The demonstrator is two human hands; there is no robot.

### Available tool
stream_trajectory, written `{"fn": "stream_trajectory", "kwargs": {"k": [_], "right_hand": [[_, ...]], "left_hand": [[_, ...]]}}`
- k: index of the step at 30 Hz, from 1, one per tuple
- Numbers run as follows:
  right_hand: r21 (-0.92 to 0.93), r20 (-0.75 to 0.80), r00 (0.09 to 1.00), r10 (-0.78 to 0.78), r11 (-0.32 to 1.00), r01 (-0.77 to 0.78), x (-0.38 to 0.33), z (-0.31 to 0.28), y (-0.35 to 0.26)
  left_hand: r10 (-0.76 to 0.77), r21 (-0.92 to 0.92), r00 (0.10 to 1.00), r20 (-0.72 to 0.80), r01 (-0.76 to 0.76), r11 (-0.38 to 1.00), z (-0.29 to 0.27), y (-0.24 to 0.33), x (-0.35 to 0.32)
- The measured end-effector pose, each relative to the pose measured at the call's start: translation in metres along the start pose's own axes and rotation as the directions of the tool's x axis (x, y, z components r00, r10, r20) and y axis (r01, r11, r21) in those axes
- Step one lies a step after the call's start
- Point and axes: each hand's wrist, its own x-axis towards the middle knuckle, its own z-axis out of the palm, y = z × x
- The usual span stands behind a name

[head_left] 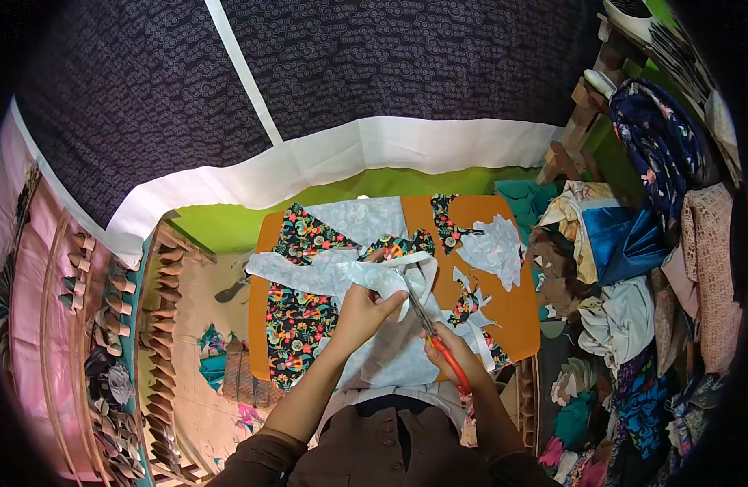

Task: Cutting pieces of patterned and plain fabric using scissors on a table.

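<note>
My left hand (366, 312) is closed on a piece of floral fabric (333, 272), whose pale underside is turned up. In my right hand (453, 349) is a pair of scissors (423, 315) with red handles. Its blades point up and away, against the fabric just right of my left fingers. Whether the blades are apart is hard to see. Beneath lies more black fabric with bright flowers (297, 325), partly pale side up, on an orange-brown board (516, 333).
Fabric scraps (492, 252) lie on the board's right side. Heaped cloths (618, 316) fill the right. Racks of wooden shoe lasts (167, 325) stand at left, with more scraps (213, 369) on the floor. A dark patterned curtain with a white border (333, 150) hangs beyond the board.
</note>
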Motion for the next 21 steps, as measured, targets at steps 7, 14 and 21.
{"fn": "stream_trajectory", "kwargs": {"k": [7, 14, 21], "right_hand": [[-0.007, -0.050, 0.999, 0.021, 1.000, -0.021, 0.001, 0.001, -0.007], [0.107, 0.029, 0.993, 0.118, 0.987, -0.121, -0.002, -0.003, -0.011], [0.160, 0.052, 0.992, 0.112, 0.980, -0.119, -0.002, -0.002, -0.010]], "left_hand": [[0.074, 0.068, 0.996, -0.042, -0.071, 0.995, 0.001, -0.006, 0.001], [0.036, 0.030, 0.999, -0.012, -0.035, 0.999, -0.003, 0.001, 0.000], [0.006, -0.080, 0.998, -0.057, -0.011, 0.997, 0.000, -0.009, 0.000]]}}
